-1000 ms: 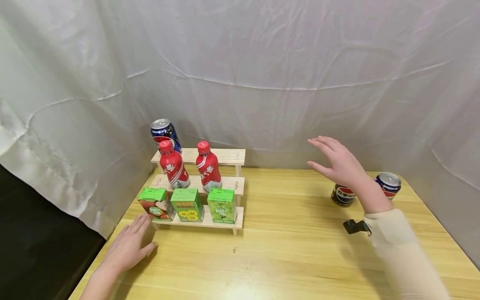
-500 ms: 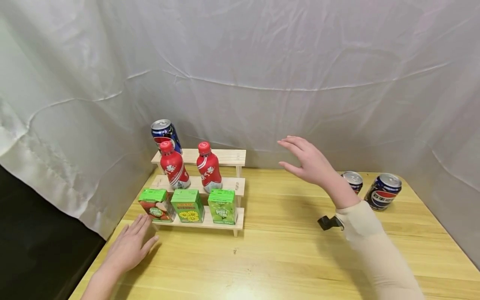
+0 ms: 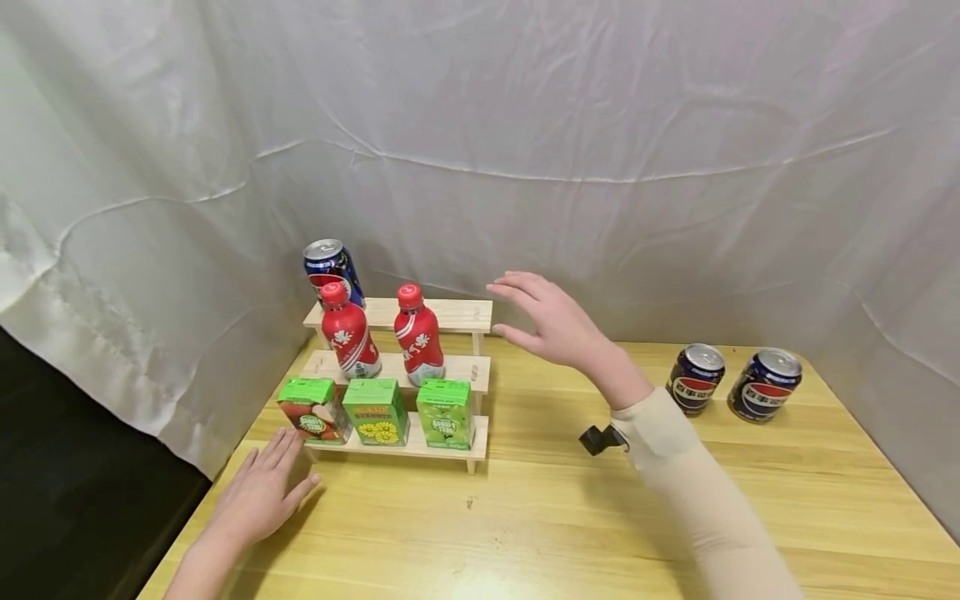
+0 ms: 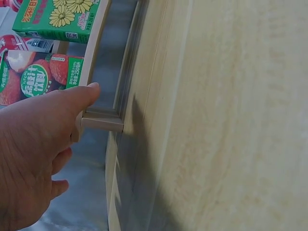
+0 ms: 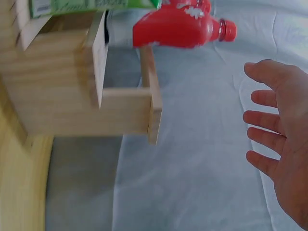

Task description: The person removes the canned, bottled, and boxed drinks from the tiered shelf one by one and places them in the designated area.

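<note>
My left hand (image 3: 258, 493) rests at the lower left corner of a three-step wooden rack (image 3: 435, 448), its fingers fairly straight beside a strawberry-pictured juice box (image 3: 315, 412). In the left wrist view the thumb lies near that rack's edge. My right hand (image 3: 558, 323) hangs in the air at the rack's upper right, fingers extended and holding nothing. On the top step stands a dark blue soda can (image 3: 330, 265). Two red bottles (image 3: 348, 337) occupy the middle step. A green box with yellow flowers (image 3: 377, 417) and a light green juice box (image 3: 446, 417) share the bottom step.
Two more dark blue soda cans (image 3: 696, 382) stand upright at the right back of the wooden table (image 3: 555, 517). Grey cloth (image 3: 570, 150) hangs behind and along the sides. A black strap end (image 3: 600, 439) sticks out from the right cuff.
My right hand has moved left through the air, from above the two table cans to beside the rack, uncovering those cans. The left hand has barely moved.
</note>
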The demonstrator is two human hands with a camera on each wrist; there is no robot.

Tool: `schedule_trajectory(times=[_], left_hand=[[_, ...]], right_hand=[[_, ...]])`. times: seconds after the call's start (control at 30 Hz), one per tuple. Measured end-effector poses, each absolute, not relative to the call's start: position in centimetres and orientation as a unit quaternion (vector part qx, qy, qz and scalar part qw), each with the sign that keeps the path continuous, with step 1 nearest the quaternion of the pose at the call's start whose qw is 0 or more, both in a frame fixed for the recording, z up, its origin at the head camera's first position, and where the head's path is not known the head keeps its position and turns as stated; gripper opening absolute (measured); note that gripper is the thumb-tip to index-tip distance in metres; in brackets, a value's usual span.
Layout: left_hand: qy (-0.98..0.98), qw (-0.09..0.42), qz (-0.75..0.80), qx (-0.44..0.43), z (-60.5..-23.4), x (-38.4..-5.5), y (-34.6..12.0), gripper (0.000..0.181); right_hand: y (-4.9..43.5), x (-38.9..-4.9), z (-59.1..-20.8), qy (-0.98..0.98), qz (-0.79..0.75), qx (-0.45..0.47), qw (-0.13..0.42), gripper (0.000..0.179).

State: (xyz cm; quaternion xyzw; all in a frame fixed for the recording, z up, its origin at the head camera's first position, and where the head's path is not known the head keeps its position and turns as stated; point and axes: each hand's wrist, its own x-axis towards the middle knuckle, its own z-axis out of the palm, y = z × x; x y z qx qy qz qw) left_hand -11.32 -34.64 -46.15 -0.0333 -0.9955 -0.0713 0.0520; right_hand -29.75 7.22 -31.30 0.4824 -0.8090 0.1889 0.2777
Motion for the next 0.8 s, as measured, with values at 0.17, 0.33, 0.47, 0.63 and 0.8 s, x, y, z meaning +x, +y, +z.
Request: schedule_trajectory(times=[0.17, 0.33, 0.47, 0.63, 0.8], left_hand=[[-0.995, 0.049, -0.078, -0.032, -46.2, -11.3, -34.6, 0.078], [-0.995, 0.048, -0.081, -0.031, -46.2, -11.4, -34.6, 0.079], [-0.995, 0.048, -0.080, -0.030, -46.2, -11.5, -34.6, 0.081], [-0.995, 0.047, -0.082, -0.029, -46.2, -11.4, -34.6, 0.083], [-0.995, 0.048, -0.080, -0.029, -46.3, -11.3, -34.6, 0.081]], right_hand=[[5.2, -29.5, -30.6, -0.802, 0.203, 0.488, 0.277, 0.051], [3.4, -29.5, -29.8, -0.800, 0.209, 0.488, 0.279, 0.051], [2.0, -29.5, -29.0, -0.804, 0.196, 0.490, 0.275, 0.051], [0.4, -29.4, -27.9, -0.805, 0.189, 0.495, 0.266, 0.051], [-1.2, -29.3, -26.9, -0.800, 0.183, 0.511, 0.256, 0.052]])
